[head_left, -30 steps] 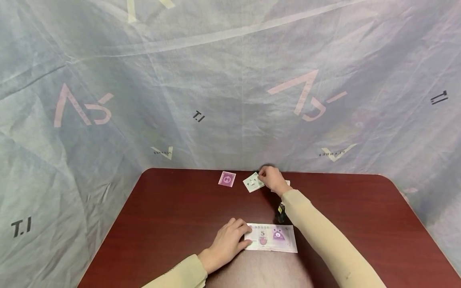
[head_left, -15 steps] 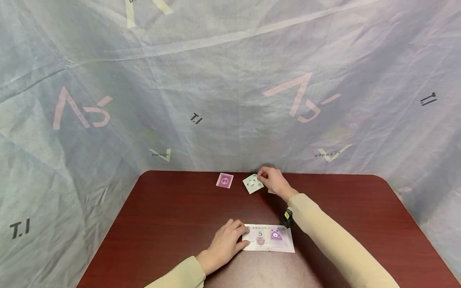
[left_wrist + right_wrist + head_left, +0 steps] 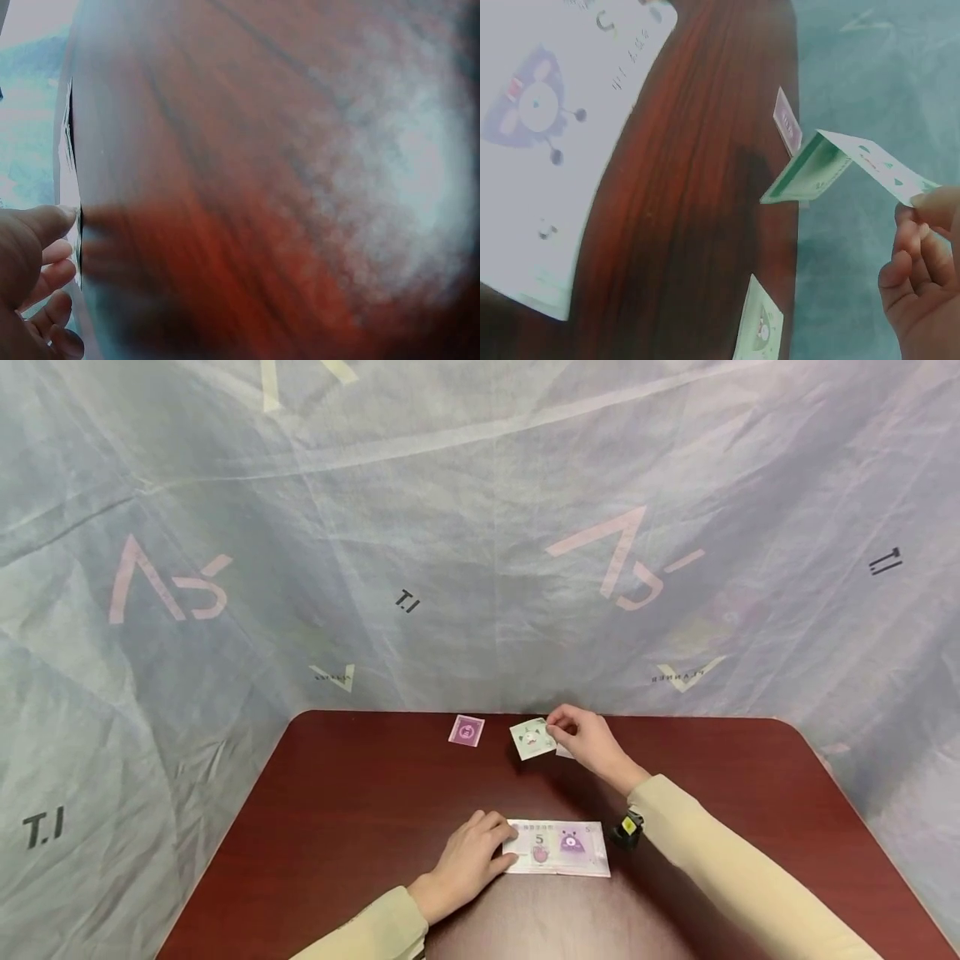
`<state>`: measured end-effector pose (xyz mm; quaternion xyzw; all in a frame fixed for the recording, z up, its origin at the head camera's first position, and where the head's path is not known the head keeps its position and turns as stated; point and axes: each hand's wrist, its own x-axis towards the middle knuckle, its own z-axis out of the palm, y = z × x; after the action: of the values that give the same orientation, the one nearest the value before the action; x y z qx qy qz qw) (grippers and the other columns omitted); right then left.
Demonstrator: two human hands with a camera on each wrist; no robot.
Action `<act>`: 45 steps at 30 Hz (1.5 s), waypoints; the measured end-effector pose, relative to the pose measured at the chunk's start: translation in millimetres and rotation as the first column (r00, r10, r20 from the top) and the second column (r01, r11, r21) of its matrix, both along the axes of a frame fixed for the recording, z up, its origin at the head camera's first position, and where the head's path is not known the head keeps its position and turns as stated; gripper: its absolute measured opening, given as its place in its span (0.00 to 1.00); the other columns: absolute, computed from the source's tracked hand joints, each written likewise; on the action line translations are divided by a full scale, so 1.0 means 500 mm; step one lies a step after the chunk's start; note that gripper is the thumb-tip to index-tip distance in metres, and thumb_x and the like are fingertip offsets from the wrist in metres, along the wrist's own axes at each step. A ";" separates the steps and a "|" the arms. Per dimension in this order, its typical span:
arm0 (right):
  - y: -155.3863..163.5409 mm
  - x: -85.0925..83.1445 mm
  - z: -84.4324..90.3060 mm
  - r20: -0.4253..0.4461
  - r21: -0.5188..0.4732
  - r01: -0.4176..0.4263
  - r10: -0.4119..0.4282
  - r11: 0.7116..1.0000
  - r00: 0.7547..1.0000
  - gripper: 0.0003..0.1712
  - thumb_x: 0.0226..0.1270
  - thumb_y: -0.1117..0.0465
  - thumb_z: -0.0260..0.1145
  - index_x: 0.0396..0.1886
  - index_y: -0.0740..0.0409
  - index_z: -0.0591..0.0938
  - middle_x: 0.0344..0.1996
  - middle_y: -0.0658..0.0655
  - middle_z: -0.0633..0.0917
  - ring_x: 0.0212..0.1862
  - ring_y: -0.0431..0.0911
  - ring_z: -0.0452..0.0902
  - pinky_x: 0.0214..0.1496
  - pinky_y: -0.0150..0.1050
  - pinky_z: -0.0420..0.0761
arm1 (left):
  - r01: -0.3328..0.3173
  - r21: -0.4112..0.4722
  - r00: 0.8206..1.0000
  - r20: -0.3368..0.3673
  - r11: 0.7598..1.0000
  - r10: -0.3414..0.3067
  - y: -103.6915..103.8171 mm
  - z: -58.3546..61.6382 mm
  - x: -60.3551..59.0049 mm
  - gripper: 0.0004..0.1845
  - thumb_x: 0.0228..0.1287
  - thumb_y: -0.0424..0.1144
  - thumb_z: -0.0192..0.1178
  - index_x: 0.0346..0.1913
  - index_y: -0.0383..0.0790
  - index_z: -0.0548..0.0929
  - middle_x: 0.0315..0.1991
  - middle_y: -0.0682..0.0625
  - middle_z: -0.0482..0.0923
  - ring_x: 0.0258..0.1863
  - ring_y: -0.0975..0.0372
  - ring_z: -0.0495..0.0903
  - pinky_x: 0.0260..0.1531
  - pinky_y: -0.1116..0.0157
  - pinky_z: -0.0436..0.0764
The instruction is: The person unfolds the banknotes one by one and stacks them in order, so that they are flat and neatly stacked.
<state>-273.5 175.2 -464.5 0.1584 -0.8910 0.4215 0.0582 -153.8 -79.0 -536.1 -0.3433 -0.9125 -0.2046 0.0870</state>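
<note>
A purple-and-white play banknote [image 3: 558, 847] marked 5 lies on the near middle of the table. My left hand [image 3: 468, 860] rests at its left end, thumb and fingertips touching the paper. In the left wrist view the note shows edge-on as thin layers [image 3: 69, 165] under the thumb. At the far side, my right hand [image 3: 592, 742] pinches a green play banknote [image 3: 532, 739] by its right corner between thumb and forefinger. The right wrist view shows this green note [image 3: 870, 159] creased and bent into a tent shape, raised off the table.
A purple folded note [image 3: 467, 731] lies near the table's far edge, left of the right hand. Another pale green note [image 3: 761, 326] lies partly behind that hand. A grey printed cloth [image 3: 450, 568] hangs right behind the brown table [image 3: 360, 827].
The right hand has lifted the green note and drawn it slightly right and nearer. More of the pale note beneath that hand has been covered. The left hand stays on the 5 note.
</note>
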 end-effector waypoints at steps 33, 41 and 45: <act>0.062 0.203 0.022 -0.055 -0.167 -0.098 0.090 0.981 0.994 0.06 0.68 0.69 0.72 0.39 0.54 0.85 0.27 0.48 0.82 0.28 0.36 0.73 0.29 0.32 0.73 | -0.075 0.109 0.997 0.045 0.991 0.070 0.000 -0.006 0.011 0.10 0.64 0.38 0.73 0.46 0.43 0.89 0.43 0.54 0.83 0.43 0.62 0.76 0.43 0.66 0.80; 0.068 0.225 0.015 -0.025 -0.225 -0.123 0.121 0.967 0.992 0.08 0.69 0.71 0.69 0.39 0.53 0.84 0.27 0.49 0.84 0.28 0.35 0.75 0.29 0.33 0.75 | -0.184 0.545 0.881 0.461 0.818 -0.109 0.017 0.008 -0.001 0.11 0.72 0.35 0.65 0.53 0.36 0.87 0.42 0.45 0.86 0.35 0.69 0.75 0.36 0.72 0.74; 0.070 0.219 0.029 -0.026 -0.245 -0.127 0.124 0.961 0.992 0.08 0.69 0.71 0.69 0.40 0.54 0.84 0.28 0.48 0.85 0.29 0.38 0.78 0.29 0.34 0.76 | -0.323 0.656 0.716 0.641 0.682 -0.277 0.038 0.028 -0.020 0.19 0.76 0.37 0.61 0.64 0.30 0.80 0.55 0.40 0.85 0.45 0.68 0.79 0.42 0.73 0.77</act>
<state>-163.8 210.0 -450.1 0.2082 -0.8196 0.5308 0.0551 -164.0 -60.0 -522.2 -0.1630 -0.7191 -0.6626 -0.1313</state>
